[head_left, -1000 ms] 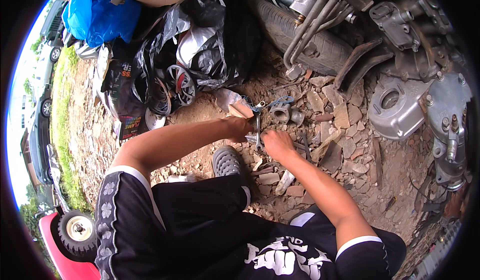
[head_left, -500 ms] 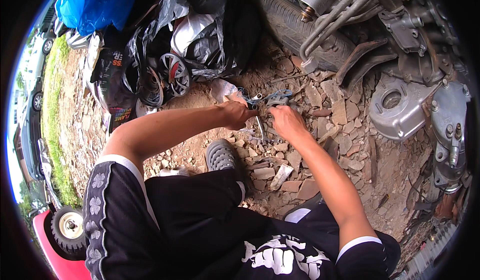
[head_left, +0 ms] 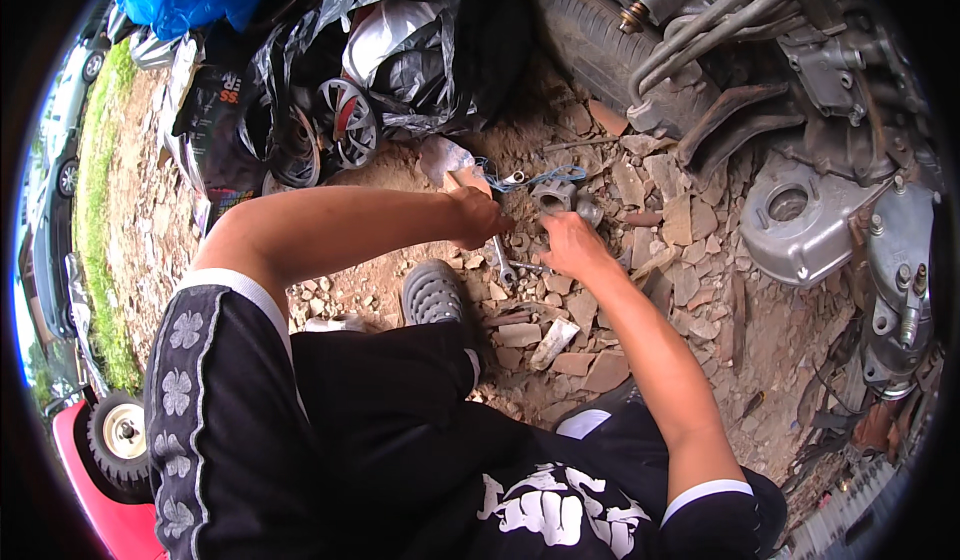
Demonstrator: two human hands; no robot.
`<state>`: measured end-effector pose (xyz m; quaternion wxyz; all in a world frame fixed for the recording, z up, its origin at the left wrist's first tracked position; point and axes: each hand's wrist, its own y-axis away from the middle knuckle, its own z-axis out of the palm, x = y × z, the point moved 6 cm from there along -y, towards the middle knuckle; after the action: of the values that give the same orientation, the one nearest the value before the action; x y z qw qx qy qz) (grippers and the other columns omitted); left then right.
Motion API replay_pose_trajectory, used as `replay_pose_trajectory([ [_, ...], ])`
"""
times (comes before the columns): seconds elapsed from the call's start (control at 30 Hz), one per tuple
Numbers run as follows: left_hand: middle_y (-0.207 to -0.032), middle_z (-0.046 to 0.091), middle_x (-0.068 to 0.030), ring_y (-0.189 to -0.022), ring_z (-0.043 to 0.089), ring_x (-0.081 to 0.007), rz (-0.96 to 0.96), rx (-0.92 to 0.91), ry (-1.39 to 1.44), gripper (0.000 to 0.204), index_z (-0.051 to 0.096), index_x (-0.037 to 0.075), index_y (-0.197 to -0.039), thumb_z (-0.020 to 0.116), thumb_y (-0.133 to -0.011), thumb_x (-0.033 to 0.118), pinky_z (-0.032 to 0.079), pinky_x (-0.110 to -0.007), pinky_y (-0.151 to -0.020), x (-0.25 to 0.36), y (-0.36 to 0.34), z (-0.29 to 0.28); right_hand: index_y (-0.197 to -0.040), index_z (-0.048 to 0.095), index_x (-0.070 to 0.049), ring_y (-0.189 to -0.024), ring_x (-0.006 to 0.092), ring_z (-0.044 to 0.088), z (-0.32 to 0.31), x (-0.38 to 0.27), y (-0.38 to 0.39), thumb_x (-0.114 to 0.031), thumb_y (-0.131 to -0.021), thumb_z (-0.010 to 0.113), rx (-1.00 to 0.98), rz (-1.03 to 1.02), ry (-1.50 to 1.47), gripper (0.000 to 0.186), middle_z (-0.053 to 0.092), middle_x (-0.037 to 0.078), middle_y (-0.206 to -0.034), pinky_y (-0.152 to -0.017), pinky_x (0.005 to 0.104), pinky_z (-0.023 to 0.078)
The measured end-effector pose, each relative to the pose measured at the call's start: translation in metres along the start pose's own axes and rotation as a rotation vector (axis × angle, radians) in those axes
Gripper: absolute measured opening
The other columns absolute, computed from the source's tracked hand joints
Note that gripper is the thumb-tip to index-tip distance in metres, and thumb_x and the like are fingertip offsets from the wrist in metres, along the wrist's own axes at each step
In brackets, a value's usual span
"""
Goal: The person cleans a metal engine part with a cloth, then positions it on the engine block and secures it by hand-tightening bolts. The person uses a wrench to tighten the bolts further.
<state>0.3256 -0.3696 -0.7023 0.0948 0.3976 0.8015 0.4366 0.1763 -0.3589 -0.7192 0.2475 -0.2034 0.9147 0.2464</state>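
Observation:
My left hand (head_left: 478, 218) is closed, its fingers curled at the middle of the rubble ground. A spanner (head_left: 502, 260) points down from beside its fingertips; whether they grip it is hidden. My right hand (head_left: 573, 246) is closed too, just to the right, fingertips bent inward. Directly beyond it is a grey cast-metal part (head_left: 554, 196) with a round opening; I cannot tell if the fingers touch it. What either hand holds does not show. A ring-ended metal tool (head_left: 514, 177) and a loop of blue wire (head_left: 566, 173) lie just past the hands.
Black plastic bags (head_left: 405, 70) and a spoked wheel-like part (head_left: 352, 125) are at the far left. A tyre (head_left: 610, 45), metal pipes (head_left: 690, 35) and a silver housing (head_left: 800, 225) line the right. Broken tile pieces (head_left: 520, 336) cover the ground near my shoe (head_left: 434, 292).
The view has shifted slightly. My right hand has drawn a little nearer, showing more of the cast-metal part. The spanner's lower end now sits farther left.

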Motion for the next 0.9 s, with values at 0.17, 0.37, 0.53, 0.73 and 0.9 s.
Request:
replay_pose_trajectory([
  [0.17, -0.093, 0.072, -0.0142, -0.097, 0.071, -0.0316, 0.078, 0.024, -0.083, 0.027, 0.070, 0.005, -0.106, 0.063, -0.082, 0.016, 0.057, -0.043, -0.083, -0.007, -0.004, 0.009, -0.106, 0.074, -0.006, -0.090, 0.0278, 0.071, -0.025, 0.003, 0.002, -0.018, -0.073, 0.075, -0.213, 0.015, -0.221, 0.035, 0.073, 0.018, -0.098, -0.086, 0.0373, 0.055],
  [0.37, -0.101, 0.071, -0.0144, -0.098, 0.070, -0.0330, 0.017, 0.056, 0.039, 0.036, 0.065, 0.013, -0.121, 0.064, -0.088, 0.026, 0.057, -0.045, -0.084, -0.020, -0.006, -0.003, -0.103, 0.072, 0.001, -0.076, 0.0127, 0.069, -0.019, 0.021, -0.013, -0.004, -0.087, 0.071, -0.142, 0.167, -1.080, 0.017, 0.074, 0.006, -0.091, -0.071, 0.0277, 0.055],
  [0.53, -0.110, 0.070, -0.0142, -0.105, 0.068, -0.0346, -0.084, 0.097, 0.124, 0.041, 0.063, 0.015, -0.124, 0.069, -0.088, 0.034, 0.055, -0.047, -0.089, -0.021, -0.001, -0.027, -0.102, 0.071, -0.002, -0.090, 0.0257, 0.072, -0.048, 0.004, -0.015, -0.013, -0.080, 0.077, -0.024, 0.179, -0.387, 0.026, 0.074, 0.013, -0.095, -0.086, 0.0358, 0.055],
  [0.73, -0.138, 0.056, -0.0122, -0.127, 0.055, -0.0321, 0.238, 0.103, 0.075, 0.047, 0.061, 0.015, -0.129, 0.072, -0.086, 0.030, 0.050, -0.045, -0.101, 0.018, -0.009, -0.007, -0.120, 0.063, -0.002, -0.112, 0.0390, 0.063, 0.002, 0.015, 0.006, 0.000, -0.083, 0.057, -0.270, 0.182, 0.105, 0.037, 0.067, 0.024, -0.119, -0.099, 0.0454, 0.050],
  [0.9, -0.148, 0.046, -0.0113, -0.135, 0.047, -0.0316, 0.328, 0.101, 0.053, 0.051, 0.057, 0.016, -0.136, 0.070, -0.088, 0.029, 0.047, -0.044, -0.109, 0.029, -0.015, 0.017, -0.110, 0.073, -0.002, -0.116, 0.0366, 0.064, -0.017, 0.045, 0.009, -0.003, -0.083, 0.059, -0.371, 0.274, 0.160, 0.031, 0.068, 0.022, -0.120, -0.102, 0.0444, 0.051],
])
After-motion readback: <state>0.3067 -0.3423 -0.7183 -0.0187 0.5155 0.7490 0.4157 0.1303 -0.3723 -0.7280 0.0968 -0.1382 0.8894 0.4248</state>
